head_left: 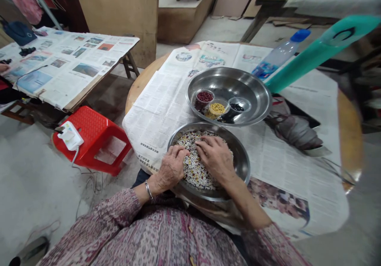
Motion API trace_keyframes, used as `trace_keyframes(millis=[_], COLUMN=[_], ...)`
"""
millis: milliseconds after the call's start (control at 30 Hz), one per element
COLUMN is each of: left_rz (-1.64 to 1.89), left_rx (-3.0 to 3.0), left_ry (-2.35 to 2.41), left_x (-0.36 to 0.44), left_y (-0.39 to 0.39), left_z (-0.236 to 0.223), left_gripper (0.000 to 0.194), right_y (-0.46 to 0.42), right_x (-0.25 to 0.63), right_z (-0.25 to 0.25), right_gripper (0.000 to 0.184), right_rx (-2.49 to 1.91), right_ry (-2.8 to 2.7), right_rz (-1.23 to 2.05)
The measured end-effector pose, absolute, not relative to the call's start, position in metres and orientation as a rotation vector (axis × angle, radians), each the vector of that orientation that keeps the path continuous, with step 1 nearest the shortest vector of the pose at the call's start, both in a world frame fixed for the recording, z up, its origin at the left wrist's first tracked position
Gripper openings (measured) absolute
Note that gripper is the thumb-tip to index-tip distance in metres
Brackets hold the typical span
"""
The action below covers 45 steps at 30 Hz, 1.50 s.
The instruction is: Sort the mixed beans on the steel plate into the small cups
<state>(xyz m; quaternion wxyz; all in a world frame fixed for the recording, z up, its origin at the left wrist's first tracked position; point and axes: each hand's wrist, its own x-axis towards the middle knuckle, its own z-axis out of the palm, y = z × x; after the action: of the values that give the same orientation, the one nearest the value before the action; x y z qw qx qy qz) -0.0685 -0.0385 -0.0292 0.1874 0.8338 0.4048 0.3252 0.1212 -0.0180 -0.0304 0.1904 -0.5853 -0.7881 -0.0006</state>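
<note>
Patterned pink-purple long-sleeved top, small buttons down front; thin metal bangle (148, 189) on left wrist; bare hands.

The mixed beans (195, 170) under both hands are out of sight, and the fingertips of the right hand (214, 157) and left hand (171, 166) press into the heap so that what they pinch cannot be told. The near rim of the steel basin (242, 159) is covered by the forearms and patterned sleeves (143, 234), which run off the bottom edge. The teal object (318, 49) and plastic bottle (278, 55) are blurred, the newspaper print (157, 115) too small to read.
</note>
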Motion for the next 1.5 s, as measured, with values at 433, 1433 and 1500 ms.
trace_keyframes(millis=[433,1433,1500], left_rz=[0.765,0.152,0.17], left_rx=[2.409,2.956,2.962], left_ry=[1.151,0.592,0.753], left_x=[-0.069,0.001,-0.008], left_y=[-0.038,0.017,0.03], left_z=[-0.027,-0.004,-0.004], left_gripper=[0.027,0.018,0.02], right_y=[-0.075,-0.09,-0.09], right_x=[0.103,0.134,0.133], right_z=[-0.024,-0.035,-0.037], right_gripper=[0.026,0.029,0.029], right_rx=[-1.409,-1.697,-1.706], right_ry=[-2.347,-1.441,-1.46], right_rz=[0.297,-0.025,-0.019])
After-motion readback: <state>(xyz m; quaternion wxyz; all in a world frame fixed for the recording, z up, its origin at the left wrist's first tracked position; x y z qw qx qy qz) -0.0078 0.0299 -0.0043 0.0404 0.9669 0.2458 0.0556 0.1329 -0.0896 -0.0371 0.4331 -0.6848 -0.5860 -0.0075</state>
